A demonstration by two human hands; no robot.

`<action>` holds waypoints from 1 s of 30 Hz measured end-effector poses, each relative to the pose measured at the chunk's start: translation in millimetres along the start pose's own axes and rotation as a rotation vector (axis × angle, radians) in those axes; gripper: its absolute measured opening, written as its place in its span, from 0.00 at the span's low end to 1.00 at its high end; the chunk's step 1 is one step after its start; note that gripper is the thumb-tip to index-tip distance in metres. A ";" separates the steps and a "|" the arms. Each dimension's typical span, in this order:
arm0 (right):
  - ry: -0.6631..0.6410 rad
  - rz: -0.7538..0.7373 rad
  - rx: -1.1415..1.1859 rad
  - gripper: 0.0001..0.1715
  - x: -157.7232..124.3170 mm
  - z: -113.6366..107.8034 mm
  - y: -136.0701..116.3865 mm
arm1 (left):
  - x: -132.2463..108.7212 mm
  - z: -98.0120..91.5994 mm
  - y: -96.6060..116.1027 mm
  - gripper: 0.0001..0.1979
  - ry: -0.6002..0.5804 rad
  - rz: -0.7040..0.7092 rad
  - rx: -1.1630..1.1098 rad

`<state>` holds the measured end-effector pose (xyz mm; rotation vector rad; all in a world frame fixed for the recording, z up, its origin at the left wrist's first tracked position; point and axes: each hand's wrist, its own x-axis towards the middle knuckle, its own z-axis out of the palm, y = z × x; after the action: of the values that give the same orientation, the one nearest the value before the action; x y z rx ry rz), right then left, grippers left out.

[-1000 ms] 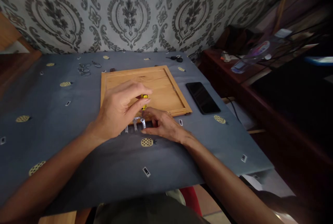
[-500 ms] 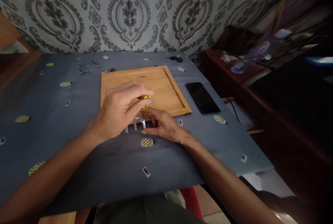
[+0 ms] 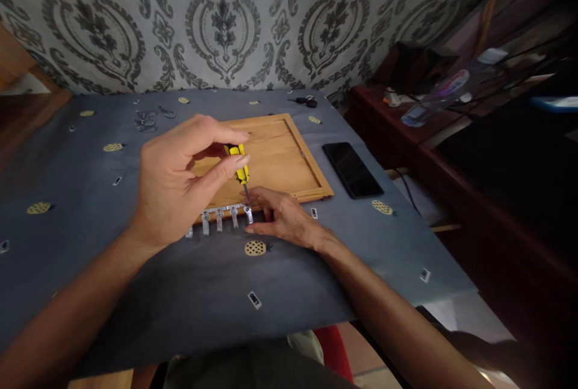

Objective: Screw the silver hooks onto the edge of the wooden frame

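Between the thumb and fingers of my left hand [image 3: 174, 181] is a small screwdriver [image 3: 239, 162] with a yellow and black handle. Its shaft points down toward the rightmost of several metal hooks. Those hooks form a rail [image 3: 220, 218] along the near edge of a framed wooden board [image 3: 271, 148], which lies flat on the table. My right hand [image 3: 286, 217] rests at that end of the rail, thumb and forefinger around the last hook. The forefinger's tip is near the screwdriver's shaft. Part of the board is hidden behind my left hand.
A black phone [image 3: 352, 169] lies right of the board. Metal rings and clips [image 3: 147, 120] sit at the back left, and keys [image 3: 304, 101] at the back right. The grey tablecloth [image 3: 189, 298] has a pineapple print. Beyond the table's right edge, a plastic bottle [image 3: 447, 91] stands tilted in view.
My left hand has moved up and to the left, and its fingers have opened wider around the screwdriver handle. More of the handle and hooks now shows. My right hand has stayed in place.
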<state>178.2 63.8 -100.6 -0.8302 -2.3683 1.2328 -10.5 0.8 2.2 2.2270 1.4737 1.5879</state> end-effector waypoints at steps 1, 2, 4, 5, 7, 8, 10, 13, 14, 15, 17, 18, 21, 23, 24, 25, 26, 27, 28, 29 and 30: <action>-0.001 -0.001 0.001 0.31 0.0 0.1 0.2 | -0.4 0.3 -1.2 0.06 -0.012 0.009 0.002; -0.002 -0.002 0.003 0.30 0.0 0.2 0.3 | -1.1 1.3 -2.6 0.06 -0.026 0.023 0.010; -0.001 -0.007 0.002 0.29 -0.1 0.2 0.2 | -3.1 4.6 -5.4 0.06 -0.057 0.063 0.041; -0.001 -0.010 0.001 0.29 -0.2 0.1 0.1 | -4.2 6.4 -6.4 0.06 -0.070 0.085 0.059; -0.002 -0.014 0.004 0.29 -0.2 -0.1 -0.2 | -5.9 9.5 -7.4 0.06 -0.089 0.122 0.086; -0.004 -0.012 0.006 0.29 -0.4 -0.3 -0.5 | -6.5 10.6 -7.5 0.06 -0.094 0.136 0.094; -0.005 -0.002 0.006 0.29 -0.8 -0.8 -1.2 | -7.2 12.1 -7.3 0.05 -0.099 0.156 0.104; -0.003 0.015 0.005 0.28 -1.9 -1.5 -2.5 | -7.4 13.5 -6.8 0.05 -0.105 0.169 0.113; -0.004 0.021 0.003 0.27 -2.3 -1.6 -3.0 | -7.4 13.8 -6.7 0.04 -0.105 0.170 0.114; -0.006 0.027 -0.001 0.27 -2.5 -1.7 -3.3 | -7.5 14.1 -6.7 0.04 -0.103 0.172 0.116; -0.010 0.033 -0.012 0.28 -2.5 -1.7 -3.7 | -7.8 14.5 -6.9 0.04 -0.102 0.172 0.120; -0.011 0.031 -0.017 0.28 -2.3 -1.7 -3.8 | -8.1 14.7 -7.1 0.04 -0.102 0.172 0.123; -0.006 0.020 -0.026 0.30 -1.4 -1.6 -3.6 | -8.9 15.5 -8.4 0.05 -0.105 0.178 0.128; 0.000 0.015 -0.025 0.30 -0.9 -1.7 -3.5 | -9.3 16.3 -9.3 0.04 -0.105 0.189 0.130; 0.000 0.015 -0.022 0.30 -0.8 -1.9 -3.5 | -9.3 16.7 -9.7 0.04 -0.105 0.191 0.131; -0.001 0.015 -0.017 0.31 -0.8 -2.0 -3.5 | -9.3 17.1 -10.0 0.04 -0.107 0.191 0.132; -0.001 0.015 -0.013 0.31 -0.8 -2.2 -3.5 | -9.3 17.3 -10.2 0.04 -0.107 0.192 0.134; -0.001 0.015 -0.011 0.30 -0.9 -2.4 -3.6 | -9.2 17.4 -10.3 0.04 -0.107 0.192 0.137; -0.001 0.015 -0.012 0.30 -1.0 -2.5 -3.6 | -9.1 17.4 -10.4 0.04 -0.106 0.192 0.141; -0.002 0.014 -0.016 0.30 -1.1 -2.6 -3.6 | -9.1 17.3 -10.5 0.04 -0.105 0.192 0.146; -0.003 0.013 -0.020 0.30 -1.1 -2.6 -3.4 | -9.0 17.2 -10.5 0.04 -0.104 0.194 0.149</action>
<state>179.3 63.2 -96.3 -0.8524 -2.3848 1.2181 -4.8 8.2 -17.7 2.5639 1.4316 1.4253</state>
